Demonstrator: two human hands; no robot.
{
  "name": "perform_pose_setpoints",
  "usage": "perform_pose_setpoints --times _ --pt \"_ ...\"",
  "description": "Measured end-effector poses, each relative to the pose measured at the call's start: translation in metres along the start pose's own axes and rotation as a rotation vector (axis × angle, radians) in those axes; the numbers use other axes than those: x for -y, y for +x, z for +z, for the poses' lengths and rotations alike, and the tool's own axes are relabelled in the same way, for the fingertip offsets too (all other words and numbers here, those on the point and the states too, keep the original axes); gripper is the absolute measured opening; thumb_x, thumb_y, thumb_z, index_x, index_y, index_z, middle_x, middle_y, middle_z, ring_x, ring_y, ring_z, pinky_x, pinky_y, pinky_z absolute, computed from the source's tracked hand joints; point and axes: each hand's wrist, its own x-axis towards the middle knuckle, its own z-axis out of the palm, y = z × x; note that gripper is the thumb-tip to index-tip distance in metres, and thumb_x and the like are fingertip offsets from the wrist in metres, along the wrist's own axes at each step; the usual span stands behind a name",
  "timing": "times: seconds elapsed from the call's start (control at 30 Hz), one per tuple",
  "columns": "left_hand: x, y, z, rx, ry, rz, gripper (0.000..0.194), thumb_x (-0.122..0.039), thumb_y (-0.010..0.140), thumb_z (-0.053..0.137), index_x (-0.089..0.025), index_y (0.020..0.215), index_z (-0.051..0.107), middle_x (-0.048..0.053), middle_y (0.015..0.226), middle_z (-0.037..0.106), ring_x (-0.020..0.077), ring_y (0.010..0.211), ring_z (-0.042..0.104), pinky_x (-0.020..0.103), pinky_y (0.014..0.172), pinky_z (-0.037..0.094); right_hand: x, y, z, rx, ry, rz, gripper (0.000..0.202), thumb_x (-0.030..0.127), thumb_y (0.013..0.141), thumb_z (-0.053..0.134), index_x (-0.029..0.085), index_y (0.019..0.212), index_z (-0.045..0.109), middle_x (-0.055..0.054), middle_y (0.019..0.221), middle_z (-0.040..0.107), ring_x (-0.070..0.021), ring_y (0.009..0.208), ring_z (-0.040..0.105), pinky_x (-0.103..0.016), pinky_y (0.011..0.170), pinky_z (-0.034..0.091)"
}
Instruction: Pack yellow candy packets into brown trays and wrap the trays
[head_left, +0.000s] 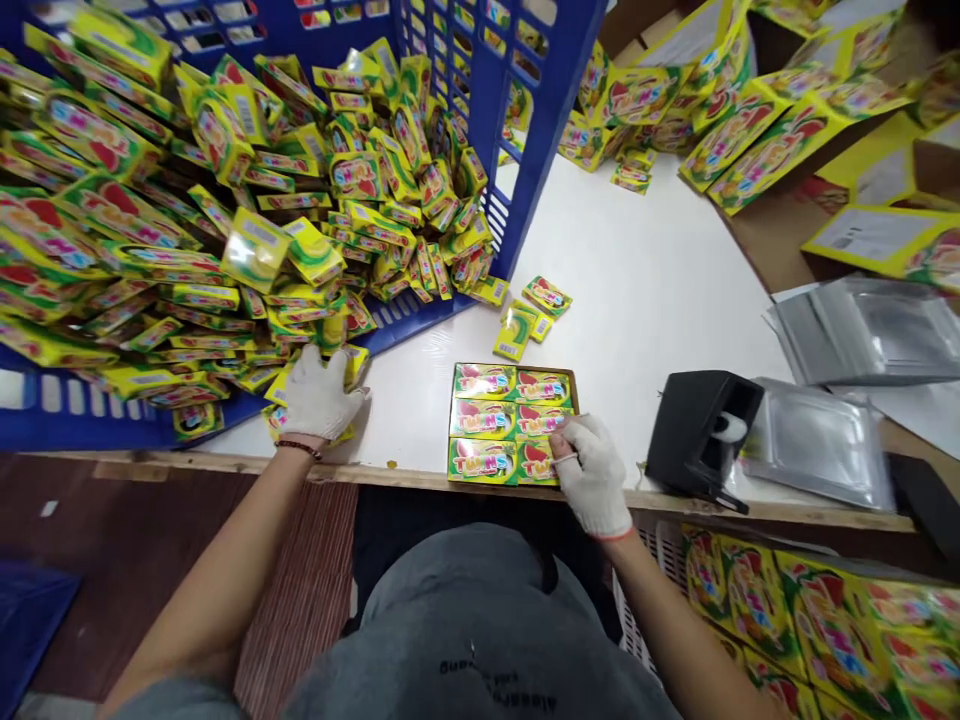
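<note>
My left hand point(319, 395), in a white glove, lies palm down with fingers apart over several small yellow-green boxes at the basket's near edge. Whether it grips any is hidden. In front of me a shallow carton point(574, 390) holds rows of small boxes point(482, 420) printed "TWINS" with watermelon pictures. My gloved right hand point(592, 470) is closed at the carton's right side, thumb over the near-right boxes. Beyond the carton, a few loose small boxes point(516, 330) lie on the white table point(630, 270).
A blue basket point(517, 190) heaped with small boxes fills the left. A black tape dispenser point(697, 430) stands right of my right hand, beside clear plastic sleeves point(817, 440). Printed yellow cartons point(772, 150) crowd the back right. Packed cartons point(825, 610) sit below the table edge.
</note>
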Motion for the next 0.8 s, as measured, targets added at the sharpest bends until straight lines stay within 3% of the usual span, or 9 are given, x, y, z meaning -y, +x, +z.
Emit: perform_pose_setpoints --times 0.13,0.23,0.33,0.43,0.53,0.63,0.7,0.8 --pt "0.004 -0.007 0.021 -0.005 -0.014 -0.017 0.040 -0.037 0.085 0.063 -0.017 0.120 0.059 0.017 0.141 0.041 0.0351 0.118 0.050 0.047 0.098 0.043 0.009 -0.008 0.015 0.068 -0.330 -0.143 0.017 0.026 0.094 0.052 0.017 0.091 0.066 -0.016 0.109 0.069 -0.0324 0.112 0.058 -0.050 0.094 0.044" --pt "0.003 -0.008 0.033 -0.053 -0.078 -0.081 0.039 -0.036 0.079 0.065 -0.017 0.113 0.059 0.019 0.143 0.040 0.0368 0.125 0.048 0.047 0.100 0.043 0.008 -0.012 0.020 0.150 -0.534 -0.193 0.027 0.027 0.095 0.052 0.014 0.115 0.065 -0.020 0.124 0.067 -0.0394 0.126 0.051 -0.059 0.099 0.038" --pt "-0.001 -0.009 0.035 -0.090 -0.180 -0.170 0.036 -0.029 0.079 0.063 -0.014 0.111 0.058 0.020 0.132 0.052 0.0350 0.122 0.051 0.045 0.099 0.044 0.000 -0.015 0.023 0.159 -0.555 -0.215 0.044 0.029 0.097 0.048 0.012 0.137 0.052 -0.023 0.135 0.060 -0.0411 0.132 0.048 -0.060 0.098 0.040" --pt "-0.013 -0.016 0.024 -0.051 -0.478 -0.167 0.026 -0.031 0.085 0.054 -0.016 0.106 0.060 0.012 0.104 0.066 0.0262 0.099 0.062 0.037 0.089 0.049 -0.005 -0.014 0.019 0.070 -0.440 -0.248 0.055 0.033 0.096 0.051 0.012 0.146 0.041 -0.025 0.138 0.057 -0.0431 0.136 0.044 -0.063 0.099 0.041" --pt "-0.040 -0.028 0.005 0.061 -0.747 -0.044 0.030 -0.044 0.086 0.057 -0.018 0.100 0.061 0.005 0.087 0.068 0.0204 0.079 0.062 0.032 0.075 0.051 0.003 -0.003 0.009 -0.037 -0.233 -0.301 0.064 0.029 0.095 0.053 0.019 0.154 0.028 -0.024 0.147 0.048 -0.0399 0.143 0.037 -0.064 0.104 0.041" --pt "-0.076 -0.042 -0.015 0.167 -0.781 0.145 0.026 -0.044 0.082 0.063 -0.019 0.090 0.062 0.002 0.079 0.066 0.0177 0.072 0.060 0.029 0.069 0.050 0.026 0.018 0.003 -0.011 0.028 -0.397 0.066 0.024 0.095 0.053 0.026 0.155 0.026 -0.020 0.153 0.039 -0.0340 0.144 0.038 -0.057 0.107 0.044" --pt "-0.100 -0.050 -0.024 0.220 -0.873 0.257 0.025 -0.041 0.084 0.061 -0.019 0.095 0.064 0.002 0.084 0.068 0.0167 0.075 0.062 0.028 0.070 0.051 0.043 0.034 0.003 0.052 0.148 -0.437 0.058 0.026 0.094 0.053 0.025 0.150 0.037 -0.018 0.150 0.043 -0.0325 0.140 0.043 -0.054 0.106 0.046" --pt "-0.120 -0.053 -0.027 0.292 -1.032 0.411 0.036 -0.040 0.087 0.061 -0.019 0.115 0.063 0.004 0.104 0.071 0.0177 0.089 0.066 0.029 0.079 0.053 0.055 0.054 0.003 0.140 0.221 -0.358 0.034 0.028 0.094 0.051 0.023 0.126 0.062 -0.013 0.119 0.062 -0.0276 0.113 0.062 -0.046 0.094 0.054"
